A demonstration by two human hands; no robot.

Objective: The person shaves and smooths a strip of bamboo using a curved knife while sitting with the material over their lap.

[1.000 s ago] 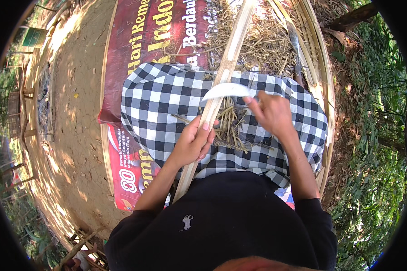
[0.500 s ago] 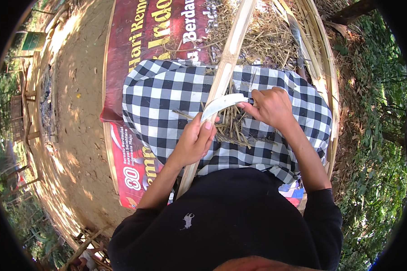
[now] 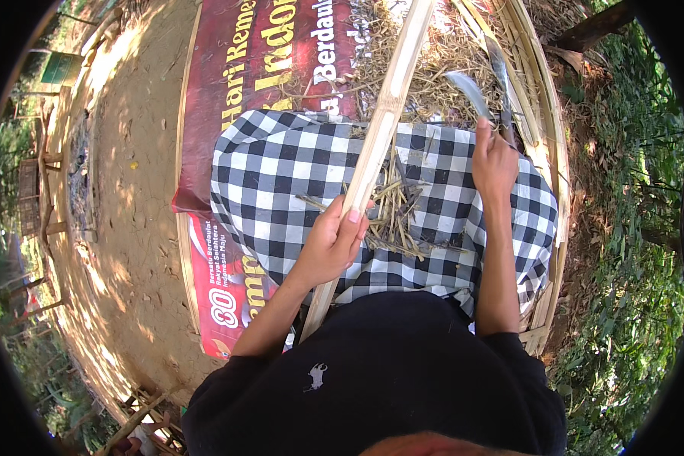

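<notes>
My left hand [image 3: 333, 239] is closed round a long pale bamboo strip [image 3: 380, 125], which slants from beside my waist up to the far edge of the view. In my right hand [image 3: 495, 163] is a knife with a curved blade [image 3: 471, 95], held up off the strip and pointing away from me; its handle is hidden in my fist. A black and white checked cloth [image 3: 281, 163] covers my lap. On it lies a small heap of bamboo shavings [image 3: 391, 216], just right of the strip.
Beyond my lap a red printed banner [image 3: 239, 45] lies under a spread of shavings [image 3: 441, 64]. A second, dark blade [image 3: 500, 72] rests at the right beside several split bamboo strips [image 3: 536, 91]. Bare earth [image 3: 129, 190] is at the left, green plants [image 3: 631, 190] at the right.
My right hand has lifted the knife off the bamboo strip and moved it away to the far right. The blade now points forward instead of left. My left hand keeps its hold.
</notes>
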